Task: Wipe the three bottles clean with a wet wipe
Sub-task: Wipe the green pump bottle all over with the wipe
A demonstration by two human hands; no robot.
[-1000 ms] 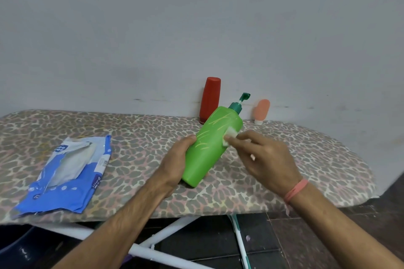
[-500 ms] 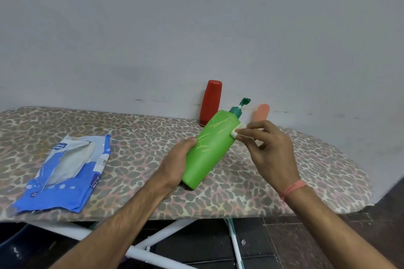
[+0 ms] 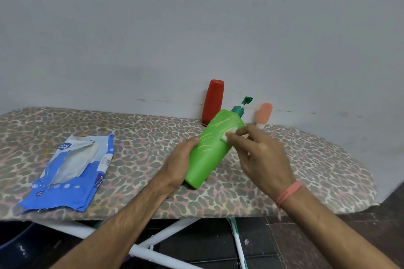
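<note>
Item: green bottle, ctr frame, tilted; your left hand grips base, right hand pinches wet wipe against its side.

You see a green pump bottle tilted, a small white wet wipe against it, a red bottle and a peach bottle upright behind.

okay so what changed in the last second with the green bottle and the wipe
The right hand slid the wet wipe up the green bottle toward the pump, then partway back down. The left hand kept gripping the bottle's lower half, tilted; nothing else moved.
</note>
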